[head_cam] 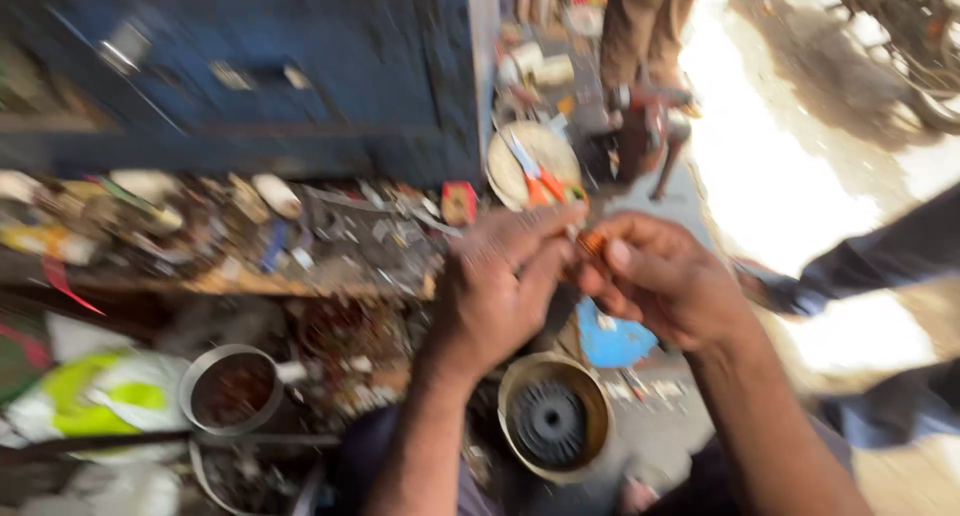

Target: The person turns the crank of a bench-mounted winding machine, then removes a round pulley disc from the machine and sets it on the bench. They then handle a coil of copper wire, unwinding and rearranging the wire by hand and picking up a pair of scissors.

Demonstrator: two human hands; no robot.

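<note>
I pinch a small orange part (592, 242) between both hands, my left hand (500, 286) closed on it from nine o'clock, my right hand (665, 281) curled shut at three, keeping it steady above the round tin (510, 386) at six.

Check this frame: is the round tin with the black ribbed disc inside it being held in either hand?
No. The round tin sits below, while the left hand and right hand meet above it around a small orange part.

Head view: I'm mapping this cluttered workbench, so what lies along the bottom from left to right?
Yellow-green bag → metal bowl → left forearm → round tin with a black ribbed disc → right forearm.
</note>
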